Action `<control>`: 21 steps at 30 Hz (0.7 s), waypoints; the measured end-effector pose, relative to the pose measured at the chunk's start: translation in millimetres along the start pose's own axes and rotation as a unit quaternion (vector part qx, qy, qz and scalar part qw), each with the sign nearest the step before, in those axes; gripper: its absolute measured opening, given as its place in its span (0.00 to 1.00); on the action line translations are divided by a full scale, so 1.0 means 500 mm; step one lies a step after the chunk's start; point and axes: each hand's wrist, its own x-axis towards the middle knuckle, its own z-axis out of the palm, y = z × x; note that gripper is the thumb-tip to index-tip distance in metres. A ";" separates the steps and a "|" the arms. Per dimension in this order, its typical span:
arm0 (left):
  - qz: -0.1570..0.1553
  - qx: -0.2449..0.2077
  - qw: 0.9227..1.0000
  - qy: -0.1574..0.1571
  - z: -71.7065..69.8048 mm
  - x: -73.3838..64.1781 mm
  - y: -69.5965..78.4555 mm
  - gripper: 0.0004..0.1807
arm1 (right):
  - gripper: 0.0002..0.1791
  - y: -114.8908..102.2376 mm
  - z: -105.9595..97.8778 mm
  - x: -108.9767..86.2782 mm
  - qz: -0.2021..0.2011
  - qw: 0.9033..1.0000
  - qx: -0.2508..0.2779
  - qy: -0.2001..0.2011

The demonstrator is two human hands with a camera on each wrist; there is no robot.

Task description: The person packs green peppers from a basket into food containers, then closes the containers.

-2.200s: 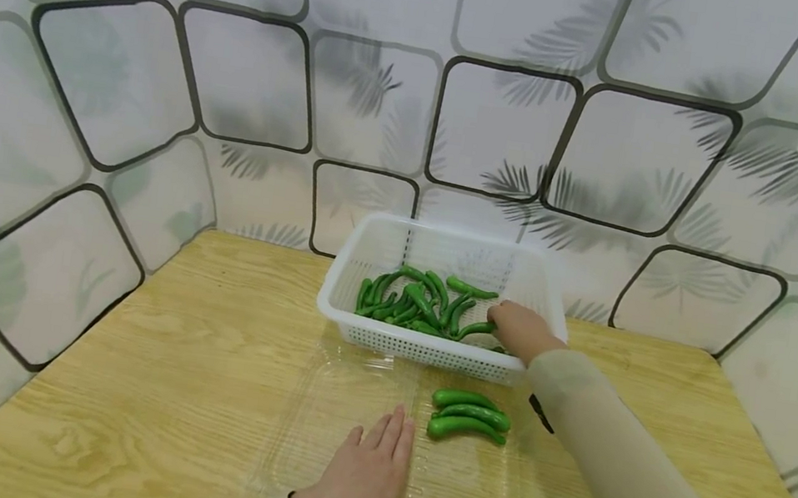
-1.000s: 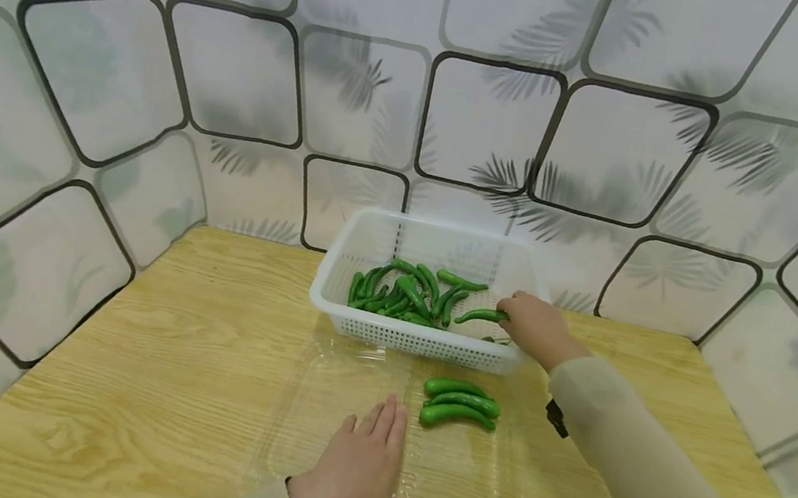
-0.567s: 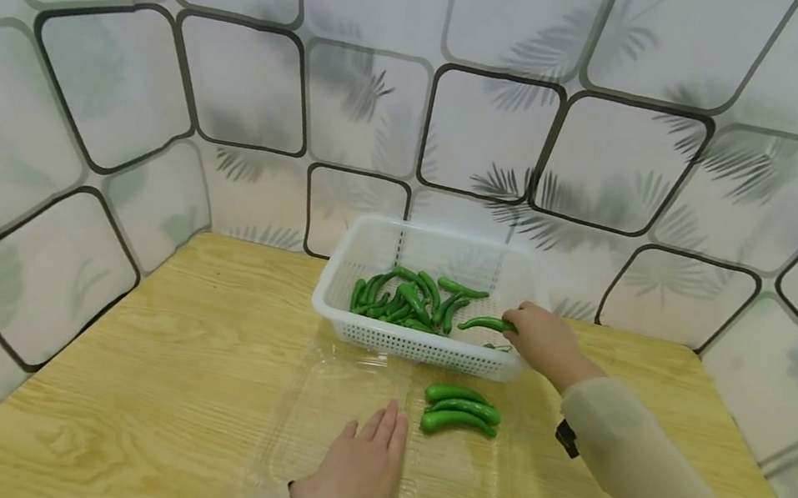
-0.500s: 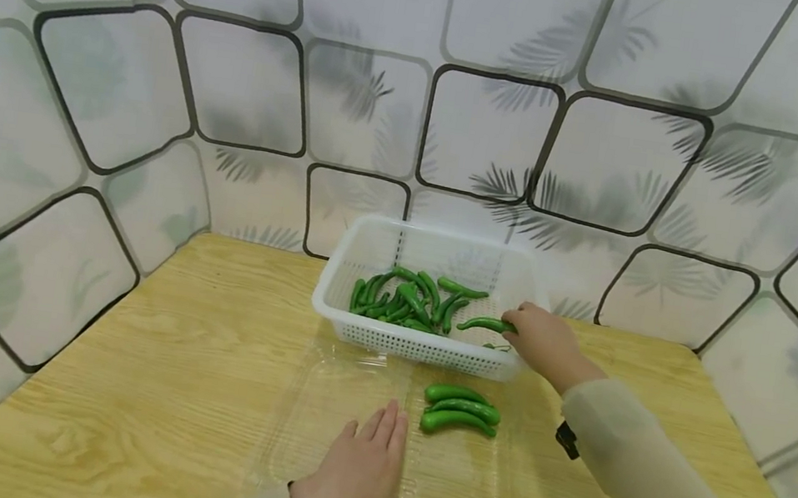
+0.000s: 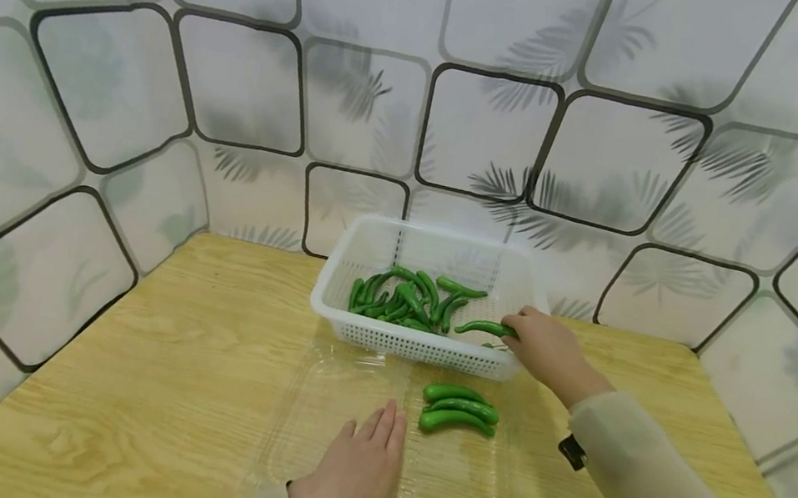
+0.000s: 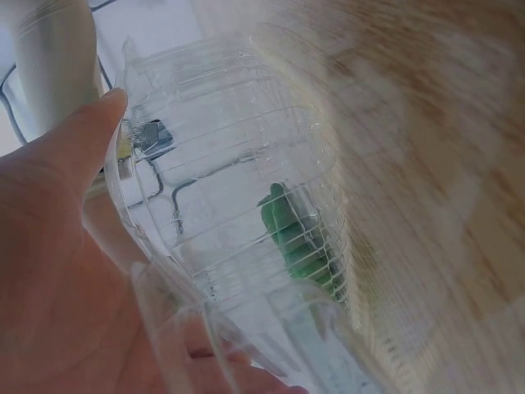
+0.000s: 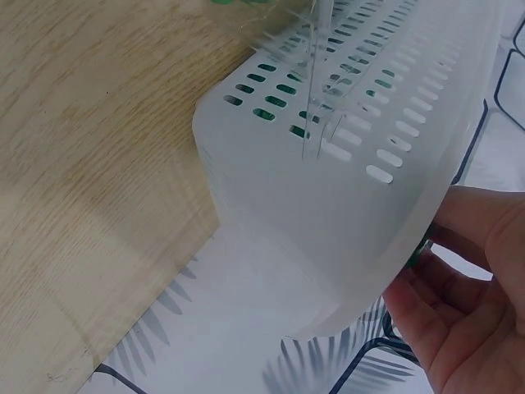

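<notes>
My right hand [image 5: 548, 349] pinches one end of a green chili pepper [image 5: 483, 327] at the right side of a white perforated basket [image 5: 416, 347]. In the right wrist view the fingers [image 7: 426, 328] show past the basket's rim, which hides most of that pepper. Several more green peppers [image 5: 411, 301] lie heaped in the basket's left half. My left hand [image 5: 355, 479] rests, fingers straight and thumb spread, on an unfolded clear plastic clamshell box [image 5: 459, 484]. Three green peppers [image 5: 459, 410] lie side by side in its right half, at the far end.
Everything stands on a light wood-grain table [image 5: 149, 367]. A patterned wall covering [image 5: 493, 131] rises right behind the basket and along both sides. The basket's front wall borders the clamshell's far edge.
My right hand takes the pepper by its end and shifts slightly right with it, then stays nearly still. My left hand keeps its place on the clamshell; the head view tilts a little.
</notes>
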 end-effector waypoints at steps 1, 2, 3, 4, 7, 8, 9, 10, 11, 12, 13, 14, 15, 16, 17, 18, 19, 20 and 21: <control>0.000 0.004 1.000 0.000 0.000 0.001 0.000 0.62 | 0.10 0.000 0.000 -0.002 -0.003 1.000 0.002 0.003; 0.000 0.004 1.000 -0.002 0.000 0.001 0.000 0.62 | 0.10 0.000 0.000 -0.004 -0.004 1.000 0.004 0.006; 0.000 0.004 1.000 -0.002 0.000 0.001 0.000 0.62 | 0.10 -0.001 0.000 -0.006 -0.007 1.000 0.005 0.009; 0.000 0.004 1.000 -0.003 0.000 0.002 0.000 0.62 | 0.11 -0.001 0.000 -0.008 -0.009 1.000 0.007 0.012; 0.000 0.004 1.000 -0.005 -0.001 0.002 0.000 0.63 | 0.11 -0.003 0.000 -0.014 -0.007 1.000 0.013 0.012; 0.000 0.003 1.000 -0.005 -0.002 0.002 0.001 0.63 | 0.11 -0.003 0.000 -0.017 -0.005 1.000 0.014 0.012; 0.000 0.003 1.000 -0.005 -0.002 0.002 0.001 0.63 | 0.11 -0.004 -0.001 -0.018 -0.005 1.000 0.014 0.013; 0.000 0.004 1.000 -0.005 -0.002 0.002 0.002 0.63 | 0.12 -0.004 -0.001 -0.020 -0.004 1.000 0.014 0.013; -0.001 0.005 1.000 -0.005 -0.002 0.002 0.002 0.63 | 0.11 -0.004 -0.002 -0.021 -0.003 1.000 0.014 0.014; 0.000 0.005 1.000 -0.005 -0.002 0.002 0.002 0.62 | 0.12 -0.004 -0.002 -0.023 -0.004 1.000 0.013 0.016; 0.000 0.006 1.000 -0.005 -0.002 0.002 0.002 0.62 | 0.12 -0.004 -0.003 -0.024 -0.005 1.000 0.012 0.018; 0.000 0.006 1.000 -0.007 -0.002 0.002 0.003 0.62 | 0.12 -0.004 -0.004 -0.026 -0.004 1.000 0.012 0.020; 0.001 0.006 1.000 -0.007 -0.002 0.002 0.003 0.62 | 0.12 -0.004 -0.005 -0.027 -0.004 1.000 0.013 0.022; 0.001 0.005 1.000 -0.008 -0.002 0.002 0.002 0.62 | 0.12 -0.004 -0.006 -0.029 -0.003 1.000 0.013 0.024; 0.001 0.003 1.000 -0.009 -0.002 0.002 0.002 0.62 | 0.12 -0.004 -0.007 -0.031 -0.003 1.000 0.012 0.026; 0.002 0.002 1.000 -0.010 -0.002 0.002 0.002 0.62 | 0.12 -0.004 -0.008 -0.033 -0.002 1.000 0.012 0.027; 0.002 -0.001 1.000 -0.011 -0.003 0.001 0.002 0.62 | 0.12 -0.004 -0.009 -0.034 -0.002 0.999 0.014 0.029; 0.001 -0.001 1.000 -0.011 -0.003 0.001 0.001 0.62 | 0.13 -0.004 -0.011 -0.035 0.000 0.999 0.014 0.030; 0.001 -0.001 1.000 -0.010 -0.004 0.001 0.001 0.62 | 0.13 -0.004 -0.013 -0.037 0.000 0.999 0.015 0.031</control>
